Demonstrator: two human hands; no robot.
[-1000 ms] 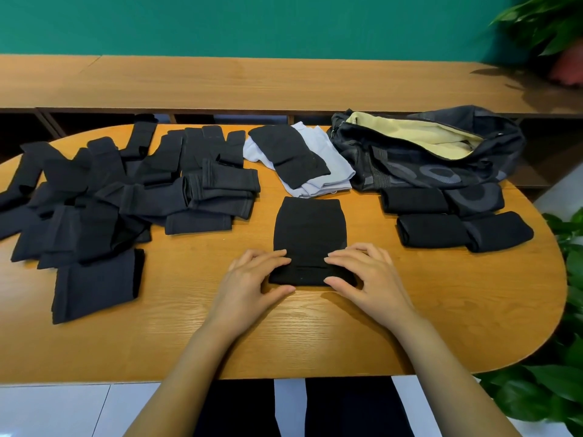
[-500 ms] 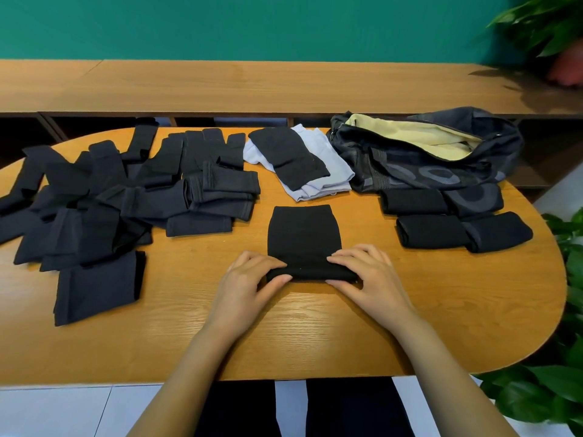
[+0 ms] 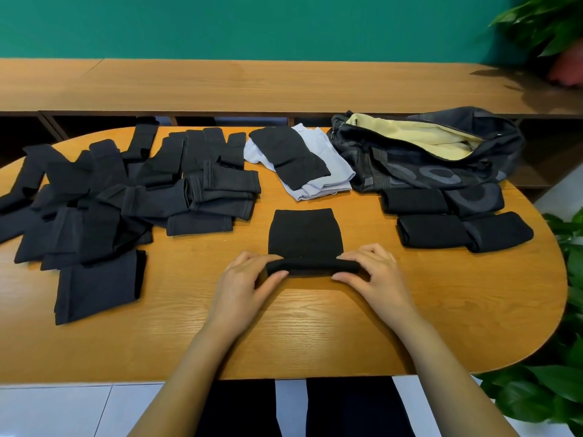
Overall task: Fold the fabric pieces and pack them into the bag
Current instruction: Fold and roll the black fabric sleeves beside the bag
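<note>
Between the fingers (image 3: 263,258) of the left hand (image 3: 243,279) and those of the right hand (image 3: 375,272), a black fabric piece (image 3: 304,236) is held down on the tabletop (image 3: 315,326). Its near edge is turned over into a narrow roll, and each end of that roll is pinched, with the fingers curled over the top and the thumb set against the near side, on both hands alike. The rest of the piece is spread flat just beyond the fingertips.

Well to the left of the fingers, loose dark fabric pieces (image 3: 126,190) are heaped in an overlapping pile, and one of them is laid flat at the pile's near edge. Beyond the fingers, a pale grey folded garment (image 3: 334,178) is seen with a black piece (image 3: 290,156) laid across it. Further to the right, a dark bag (image 3: 426,162) with a pale yellow lining is laid on the tabletop with its mouth gaping. Against its near side, several folded black pieces (image 3: 432,230) are set close together in two rows, well apart from the right hand. What lies inside the bag cannot be told.

Behind the tabletop, a long wooden bench (image 3: 252,86) is set along a green wall (image 3: 252,23), and leafy plants (image 3: 561,389) are seen at the right edge.
</note>
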